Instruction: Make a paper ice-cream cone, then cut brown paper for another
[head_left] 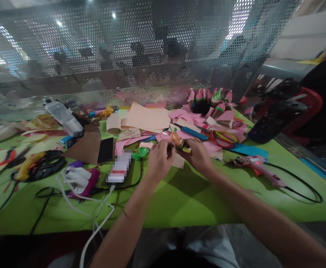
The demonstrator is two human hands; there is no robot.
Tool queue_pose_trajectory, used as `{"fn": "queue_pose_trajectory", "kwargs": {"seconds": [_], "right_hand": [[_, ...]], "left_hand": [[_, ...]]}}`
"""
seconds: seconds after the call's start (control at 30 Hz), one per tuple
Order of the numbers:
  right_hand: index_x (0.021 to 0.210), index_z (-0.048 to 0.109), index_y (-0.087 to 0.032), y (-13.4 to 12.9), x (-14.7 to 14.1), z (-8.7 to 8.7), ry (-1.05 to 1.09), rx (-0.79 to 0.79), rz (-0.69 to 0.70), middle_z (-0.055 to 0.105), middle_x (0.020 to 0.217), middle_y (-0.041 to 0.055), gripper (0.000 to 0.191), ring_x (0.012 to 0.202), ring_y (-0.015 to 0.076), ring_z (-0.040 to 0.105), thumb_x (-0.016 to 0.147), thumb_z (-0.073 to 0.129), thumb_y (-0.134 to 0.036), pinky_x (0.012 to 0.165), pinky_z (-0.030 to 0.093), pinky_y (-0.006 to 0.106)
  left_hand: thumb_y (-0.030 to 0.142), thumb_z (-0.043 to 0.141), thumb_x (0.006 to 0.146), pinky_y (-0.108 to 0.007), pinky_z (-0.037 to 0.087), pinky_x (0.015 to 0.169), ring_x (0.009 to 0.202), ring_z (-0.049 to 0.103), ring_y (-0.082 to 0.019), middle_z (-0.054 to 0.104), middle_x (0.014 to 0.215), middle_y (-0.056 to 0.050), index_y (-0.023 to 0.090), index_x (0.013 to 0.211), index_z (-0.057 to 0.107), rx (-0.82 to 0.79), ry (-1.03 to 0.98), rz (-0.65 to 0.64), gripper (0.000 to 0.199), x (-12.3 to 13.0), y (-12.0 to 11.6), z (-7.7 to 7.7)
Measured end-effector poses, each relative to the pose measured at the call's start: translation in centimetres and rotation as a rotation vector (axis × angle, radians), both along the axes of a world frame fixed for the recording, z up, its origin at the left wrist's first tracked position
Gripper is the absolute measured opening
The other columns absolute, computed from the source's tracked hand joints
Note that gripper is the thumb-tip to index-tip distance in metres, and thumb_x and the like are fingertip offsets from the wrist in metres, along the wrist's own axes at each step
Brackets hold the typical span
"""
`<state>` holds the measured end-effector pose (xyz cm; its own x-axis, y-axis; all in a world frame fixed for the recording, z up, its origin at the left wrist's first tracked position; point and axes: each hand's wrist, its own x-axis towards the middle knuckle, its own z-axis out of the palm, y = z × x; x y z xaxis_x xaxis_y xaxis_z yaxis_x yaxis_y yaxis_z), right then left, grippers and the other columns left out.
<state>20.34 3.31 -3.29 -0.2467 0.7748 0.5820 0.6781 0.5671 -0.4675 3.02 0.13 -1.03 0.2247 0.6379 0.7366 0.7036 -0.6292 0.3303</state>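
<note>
A small orange paper piece with green bits is held up between my two hands, over the middle of the green table. My left hand has its fingers bent and pinched at the left side of the piece. My right hand grips it from the right, fingers curled around its lower edge. Just below the fingers lies a pale paper scrap. A crumpled green item sits left of my left hand.
Right: a pink glue gun with a black cable, scissors, a blue cutter and a dark bottle. Left: two phones, white cables, a clear bottle. Behind: paper sheets and a perforated metal screen.
</note>
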Motion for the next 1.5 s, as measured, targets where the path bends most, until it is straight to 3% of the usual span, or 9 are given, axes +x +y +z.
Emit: {"fn": "queue_pose_trajectory", "kwargs": {"seconds": [0.23, 0.5, 0.67, 0.83, 1.07, 1.5], "right_hand": [[0.081, 0.063, -0.020, 0.1, 0.0, 0.0, 0.059, -0.068, 0.012, 0.067, 0.076, 0.0059, 0.015, 0.073, 0.0219, 0.055, 0.084, 0.068, -0.034, 0.064, 0.036, 0.031], [0.084, 0.065, -0.020, 0.6, 0.1, -0.5, 0.197, -0.257, -0.004, 0.070, 0.081, 0.0043, 0.013, 0.074, 0.0203, 0.059, 0.079, 0.072, -0.030, 0.065, 0.039, 0.030], [0.085, 0.065, -0.020, 0.5, 0.0, -0.5, 0.217, -0.261, 0.024, 0.070, 0.082, 0.0044, 0.014, 0.073, 0.0203, 0.059, 0.080, 0.071, -0.030, 0.065, 0.039, 0.030], [0.083, 0.063, -0.020, 0.4, 0.1, -0.6, 0.234, -0.208, 0.069, 0.069, 0.079, 0.0040, 0.016, 0.073, 0.0200, 0.058, 0.083, 0.069, -0.035, 0.065, 0.039, 0.029], [0.083, 0.063, -0.021, 0.1, -0.2, -0.3, 0.170, -0.183, 0.025, 0.068, 0.079, 0.0042, 0.013, 0.074, 0.0203, 0.057, 0.083, 0.068, -0.033, 0.065, 0.038, 0.030], [0.078, 0.058, -0.022, -0.4, -0.5, -0.6, 0.048, -0.116, 0.031, 0.067, 0.079, 0.0056, 0.011, 0.077, 0.0227, 0.056, 0.083, 0.066, -0.027, 0.066, 0.036, 0.032]], "left_hand": [[0.016, 0.050, 0.091, -0.028, 0.044, 0.068, 0.072, 0.058, -0.016, 0.063, 0.082, -0.002, 0.021, 0.091, 0.050, 0.020, -0.154, 0.020, 0.005, -0.2, 0.0, 0.2], [0.018, 0.046, 0.091, -0.029, 0.043, 0.069, 0.073, 0.054, -0.017, 0.057, 0.079, -0.002, 0.022, 0.088, 0.048, -0.016, -0.301, 0.017, 0.005, -0.4, -0.6, 0.4], [0.022, 0.050, 0.093, -0.028, 0.039, 0.063, 0.067, 0.053, -0.016, 0.056, 0.074, 0.000, 0.022, 0.084, 0.048, -0.052, -0.212, 0.045, 0.010, 0.0, -0.5, 0.1], [0.016, 0.047, 0.097, -0.029, 0.046, 0.076, 0.086, 0.065, -0.017, 0.070, 0.094, -0.005, 0.021, 0.106, 0.060, -0.041, -0.100, -0.023, 0.016, 0.4, -0.5, 0.1], [0.016, 0.067, 0.088, -0.028, 0.045, 0.074, 0.076, 0.066, -0.016, 0.071, 0.083, -0.001, 0.022, 0.097, 0.068, -0.018, 0.009, 0.108, 0.011, 0.6, -0.4, -0.2], [0.021, 0.068, 0.089, -0.031, 0.043, 0.073, 0.075, 0.067, -0.018, 0.070, 0.078, -0.001, 0.020, 0.094, 0.066, 0.094, 0.109, 0.149, 0.006, 0.8, -0.4, -0.6]]}}
